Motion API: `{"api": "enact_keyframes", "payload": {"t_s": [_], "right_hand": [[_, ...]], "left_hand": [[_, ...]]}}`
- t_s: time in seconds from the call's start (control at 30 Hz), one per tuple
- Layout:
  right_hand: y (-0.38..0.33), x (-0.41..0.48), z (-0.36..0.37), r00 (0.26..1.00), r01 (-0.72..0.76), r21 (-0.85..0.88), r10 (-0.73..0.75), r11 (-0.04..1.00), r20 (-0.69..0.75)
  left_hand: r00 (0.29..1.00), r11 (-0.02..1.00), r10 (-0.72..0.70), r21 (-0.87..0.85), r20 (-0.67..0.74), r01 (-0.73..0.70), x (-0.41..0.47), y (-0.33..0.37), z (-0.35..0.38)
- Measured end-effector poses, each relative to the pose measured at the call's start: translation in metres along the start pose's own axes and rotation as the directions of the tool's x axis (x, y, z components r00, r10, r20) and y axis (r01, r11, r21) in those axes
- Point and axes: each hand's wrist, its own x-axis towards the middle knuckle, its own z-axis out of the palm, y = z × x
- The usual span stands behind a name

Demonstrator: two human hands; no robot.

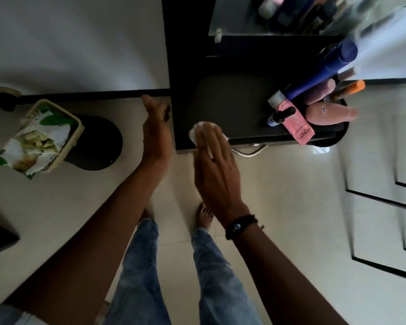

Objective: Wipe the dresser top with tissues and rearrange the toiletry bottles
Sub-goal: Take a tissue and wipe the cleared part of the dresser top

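Note:
The dark dresser top (232, 99) lies ahead of me. My right hand (215, 165) presses a white tissue (201, 130) flat on its front left corner. My left hand (156, 127) hovers just left of the dresser with fingers apart, holding nothing. Toiletry bottles crowd the right end: a tall blue bottle (321, 71), a pink tube (295, 124), a small dark dropper bottle (280, 116), a peach bottle (329, 112) lying on its side, and an orange-capped tube (352, 87).
A black bin (96, 141) with a beige rim, stuffed with a green and white wrapper (33, 141), stands on the floor to the left. A metal drawer handle (251, 151) sits below the dresser's front edge. A glass shelf (256, 22) with more bottles is behind.

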Motion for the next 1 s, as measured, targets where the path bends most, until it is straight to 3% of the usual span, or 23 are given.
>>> {"api": "enact_keyframes", "payload": {"t_s": [0.17, 0.3, 0.43, 0.57, 0.63, 0.7, 0.87, 0.93, 1.0], "right_hand": [[0.035, 0.014, -0.011, 0.969, -0.246, -0.058, 0.247, 0.968, 0.02], [0.015, 0.039, -0.002, 0.991, -0.122, 0.008, 0.121, 0.993, 0.062], [0.009, 0.005, -0.002, 0.995, 0.032, 0.0, -0.032, 0.999, 0.096], [0.042, 0.002, -0.013, 0.974, -0.215, -0.077, 0.22, 0.973, 0.054], [0.045, 0.022, -0.017, 0.962, -0.26, -0.072, 0.265, 0.963, 0.07], [0.035, 0.044, -0.014, 0.974, -0.203, -0.025, 0.204, 0.979, 0.097], [-0.006, 0.037, -0.002, 0.983, 0.096, 0.083, -0.107, 0.992, 0.146], [0.002, 0.015, -0.003, 0.986, 0.091, 0.066, -0.099, 0.994, 0.132], [0.017, 0.016, -0.009, 0.995, -0.021, 0.038, 0.017, 0.999, 0.099]], "left_hand": [[1.0, 1.0, 0.0, 0.0, 0.01, 0.0, -0.004, -0.006, 0.012], [1.0, 0.999, 0.028, -0.023, 0.009, -0.027, -0.005, -0.009, 0.016], [0.999, 0.999, 0.021, -0.026, 0.026, -0.02, 0.001, -0.006, 0.015], [1.0, 1.0, 0.012, -0.013, 0.009, -0.012, 0.004, -0.004, 0.016], [1.0, 1.0, 0.019, 0.001, 0.003, -0.019, 0.004, -0.004, 0.016], [1.0, 1.0, 0.026, -0.01, 0.008, -0.026, 0.004, -0.004, 0.017], [0.999, 0.997, 0.036, -0.07, 0.039, -0.033, 0.003, -0.003, 0.013], [0.999, 0.998, 0.04, -0.041, 0.037, -0.038, 0.005, -0.002, 0.01], [0.999, 0.998, 0.038, -0.056, 0.02, -0.036, 0.011, 0.002, 0.007]]}}
